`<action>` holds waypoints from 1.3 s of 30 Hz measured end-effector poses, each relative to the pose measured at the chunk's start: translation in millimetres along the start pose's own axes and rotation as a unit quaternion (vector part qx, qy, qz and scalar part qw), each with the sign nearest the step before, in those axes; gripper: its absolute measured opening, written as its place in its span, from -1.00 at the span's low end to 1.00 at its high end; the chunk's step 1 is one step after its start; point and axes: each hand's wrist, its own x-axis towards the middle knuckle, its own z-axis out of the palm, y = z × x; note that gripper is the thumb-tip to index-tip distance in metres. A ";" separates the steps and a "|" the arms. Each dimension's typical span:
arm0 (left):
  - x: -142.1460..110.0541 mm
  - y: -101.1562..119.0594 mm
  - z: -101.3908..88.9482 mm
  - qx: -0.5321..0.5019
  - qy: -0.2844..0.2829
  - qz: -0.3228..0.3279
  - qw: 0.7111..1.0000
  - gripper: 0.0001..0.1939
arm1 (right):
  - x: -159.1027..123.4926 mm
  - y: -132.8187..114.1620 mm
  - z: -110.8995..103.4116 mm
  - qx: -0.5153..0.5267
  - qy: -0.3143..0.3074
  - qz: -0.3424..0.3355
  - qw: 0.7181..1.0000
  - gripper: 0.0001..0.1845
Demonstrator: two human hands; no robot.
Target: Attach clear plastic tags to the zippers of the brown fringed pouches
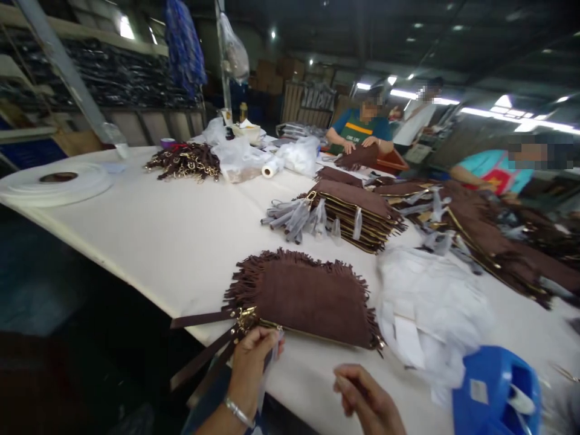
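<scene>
A dark brown fringed pouch (317,296) lies flat on the white table, its gold zipper edge facing me. Brown straps (203,356) with gold clasps (244,317) hang from its left corner over the table edge. My left hand (256,350) pinches a clear plastic sleeve (270,362) at the zipper end, by the clasps; the zipper pull itself is mostly hidden. To the right, my right hand (367,396) hovers off the pouch's near edge, fingers curled towards the thumb. Whether anything small sits between those fingertips, I cannot make out.
Behind the pouch is a stack of similar pouches (353,211); more pouches (493,235) lie right. White plastic bags (430,302) and a blue container (493,393) stand nearby. A white roll (27,184) and strap pile (183,162) lie left. Co-workers (362,130) work across the table.
</scene>
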 end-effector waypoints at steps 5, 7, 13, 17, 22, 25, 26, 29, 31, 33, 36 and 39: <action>0.6 0.2 -1.8 -0.003 -0.016 0.006 1.000 -0.79 | 37.2 -51.9 75.1 -0.071 -0.121 -0.113 0.984 -0.81; 2.4 -1.1 -3.5 -0.012 -0.023 0.009 1.000 -0.80 | 47.3 -55.5 83.2 -0.106 -0.138 -0.149 0.973 -0.80; 11.1 -14.8 -9.0 -0.027 -0.032 0.015 0.999 -0.80 | 62.3 -53.6 87.9 -0.213 -0.139 -0.200 0.946 -0.75; 14.7 -20.9 -11.4 -0.035 -0.043 0.023 0.998 -0.80 | 63.0 -56.1 90.2 -0.256 -0.142 -0.212 0.932 -0.75; 13.3 -18.5 -12.8 -0.033 -0.055 0.023 0.998 -0.81 | 63.1 -65.3 91.0 -0.305 -0.155 -0.208 0.916 -0.76; 11.7 -14.9 -13.5 -0.016 -0.054 0.024 0.998 -0.80 | 65.2 -69.1 91.0 -0.320 -0.158 -0.179 0.917 -0.77; 11.4 -14.1 -14.0 -0.008 -0.058 0.028 0.998 -0.80 | 66.4 -69.7 90.8 -0.325 -0.156 -0.167 0.918 -0.77; 10.8 -13.4 -17.2 0.003 -0.078 0.046 0.996 -0.79 | 69.9 -70.4 90.0 -0.343 -0.147 -0.145 0.916 -0.76; 11.0 -13.5 -19.7 0.004 -0.096 0.046 0.994 -0.78 | 71.6 -71.1 89.4 -0.349 -0.149 -0.142 0.914 -0.77; 11.8 -13.1 -21.2 0.012 -0.102 0.036 0.994 -0.78 | 72.7 -72.2 89.2 -0.348 -0.152 -0.142 0.914 -0.76; 14.0 -11.3 -18.4 0.017 -0.075 0.026 0.997 -0.77 | 73.5 -72.6 89.6 -0.339 -0.151 -0.132 0.919 -0.76; 15.0 -8.7 -11.0 -0.028 -0.037 -0.015 0.999 -0.75 | 73.9 -69.6 89.6 -0.317 -0.154 -0.121 0.928 -0.79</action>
